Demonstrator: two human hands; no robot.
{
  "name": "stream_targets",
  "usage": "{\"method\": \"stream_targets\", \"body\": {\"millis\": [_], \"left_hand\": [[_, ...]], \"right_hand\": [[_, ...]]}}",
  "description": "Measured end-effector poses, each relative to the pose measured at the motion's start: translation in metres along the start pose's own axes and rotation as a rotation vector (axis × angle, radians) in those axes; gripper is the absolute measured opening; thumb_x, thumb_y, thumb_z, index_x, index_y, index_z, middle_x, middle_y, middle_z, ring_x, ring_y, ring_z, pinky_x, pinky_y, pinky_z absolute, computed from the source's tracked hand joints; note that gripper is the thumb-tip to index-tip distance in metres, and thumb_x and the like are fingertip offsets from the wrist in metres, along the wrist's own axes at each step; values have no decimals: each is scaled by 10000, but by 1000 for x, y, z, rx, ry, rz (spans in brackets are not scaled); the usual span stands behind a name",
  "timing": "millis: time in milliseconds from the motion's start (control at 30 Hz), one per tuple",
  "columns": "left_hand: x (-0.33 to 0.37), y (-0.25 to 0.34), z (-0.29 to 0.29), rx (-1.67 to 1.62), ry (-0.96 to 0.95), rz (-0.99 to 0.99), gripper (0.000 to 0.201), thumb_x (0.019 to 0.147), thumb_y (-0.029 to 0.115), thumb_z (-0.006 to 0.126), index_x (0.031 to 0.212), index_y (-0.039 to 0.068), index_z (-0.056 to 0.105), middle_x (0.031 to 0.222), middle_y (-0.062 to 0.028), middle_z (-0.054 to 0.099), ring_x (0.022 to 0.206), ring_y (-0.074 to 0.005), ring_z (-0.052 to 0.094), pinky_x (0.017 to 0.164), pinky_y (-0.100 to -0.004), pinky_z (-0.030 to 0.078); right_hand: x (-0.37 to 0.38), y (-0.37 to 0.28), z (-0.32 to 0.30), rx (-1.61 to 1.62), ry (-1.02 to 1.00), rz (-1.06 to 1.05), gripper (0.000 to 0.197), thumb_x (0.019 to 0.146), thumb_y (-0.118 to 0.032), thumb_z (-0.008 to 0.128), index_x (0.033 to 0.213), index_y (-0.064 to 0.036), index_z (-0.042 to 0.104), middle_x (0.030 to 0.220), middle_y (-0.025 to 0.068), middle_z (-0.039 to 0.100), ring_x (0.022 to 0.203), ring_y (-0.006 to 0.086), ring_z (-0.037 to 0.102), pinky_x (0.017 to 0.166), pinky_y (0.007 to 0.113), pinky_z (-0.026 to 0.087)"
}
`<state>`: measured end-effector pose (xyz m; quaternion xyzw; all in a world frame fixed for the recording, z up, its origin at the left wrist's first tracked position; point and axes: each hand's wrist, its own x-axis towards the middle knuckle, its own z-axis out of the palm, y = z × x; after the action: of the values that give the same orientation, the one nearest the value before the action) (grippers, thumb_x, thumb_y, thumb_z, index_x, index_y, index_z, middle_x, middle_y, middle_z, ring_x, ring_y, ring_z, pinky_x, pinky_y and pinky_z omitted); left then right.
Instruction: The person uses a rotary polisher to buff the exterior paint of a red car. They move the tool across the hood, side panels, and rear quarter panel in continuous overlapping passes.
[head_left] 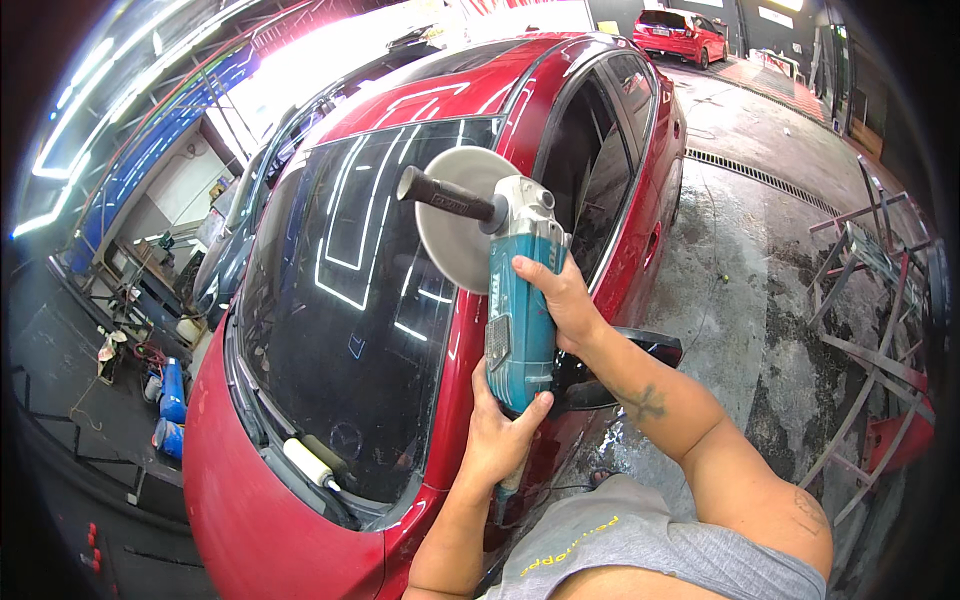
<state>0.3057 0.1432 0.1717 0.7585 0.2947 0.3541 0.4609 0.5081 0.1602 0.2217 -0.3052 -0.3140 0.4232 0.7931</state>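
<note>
A teal car polisher [522, 345] with a grey metal head is held up in front of the red car's [545, 105] windshield pillar. Its round whitish pad [455, 235] faces away from me, and a black side handle [445, 198] juts out to the left. My right hand [567, 305] wraps the body just below the head, thumb on top. Lower down, my left hand [503, 430] grips the rear end of the same tool. Neither hand is on the side handle. A whitish squeeze bottle [310, 464] lies at the base of the windshield [350, 250].
The car's side mirror [640, 360] is beside my right forearm. Metal frames [870, 350] stand on the right, past a floor drain [765, 178]. Blue cylinders [172, 390] sit on the left. Another red car [680, 38] is parked far back.
</note>
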Motion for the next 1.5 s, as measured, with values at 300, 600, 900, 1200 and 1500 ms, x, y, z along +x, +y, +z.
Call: {"method": "stream_targets", "body": {"millis": [300, 600, 900, 1200, 1500], "left_hand": [[-129, -23, -33, -44, 4, -419, 944, 773, 205, 954, 1489, -3, 374, 1172, -133, 657, 1007, -233, 668, 932, -393, 565], [-269, -82, -102, 194, -10, -435, 1054, 691, 270, 994, 1483, -7, 357, 1354, -211, 596, 1234, -318, 630, 1073, -462, 501], [-170, -64, -62, -1, -24, -389, 930, 754, 246, 960, 1454, 2, 399, 1226, -153, 636, 1063, -254, 656, 956, -418, 549], [40, 45, -7, -199, -145, -343, 904, 861, 211, 908, 1516, 80, 300, 1056, -84, 588, 735, -176, 649, 606, -341, 593], [7, 35, -6, -103, -109, -355, 934, 826, 201, 913, 1503, 19, 295, 1132, -117, 614, 877, -176, 655, 735, -345, 586]], "right_hand": [[-120, 94, 16, -264, 66, 2, 960, 824, -354, 933, 1525, -33, 361, 1336, 131, 599, 1240, 230, 618, 1097, 416, 515], [-252, 176, 66, -376, 70, 125, 1240, 786, -392, 952, 1647, -12, 144, 1548, 199, 447, 1466, 310, 447, 1245, 477, 353], [-157, 122, 42, -349, 129, -45, 1061, 779, -390, 960, 1532, 9, 328, 1385, 180, 577, 1285, 266, 602, 1136, 443, 485], [45, -16, 4, -247, 72, -60, 825, 811, -295, 926, 1411, 31, 463, 1138, 169, 696, 937, 228, 750, 827, 397, 650], [17, 2, 5, -246, 96, -51, 944, 780, -321, 954, 1457, 56, 415, 1236, 204, 656, 1071, 261, 722, 924, 417, 626]]}}
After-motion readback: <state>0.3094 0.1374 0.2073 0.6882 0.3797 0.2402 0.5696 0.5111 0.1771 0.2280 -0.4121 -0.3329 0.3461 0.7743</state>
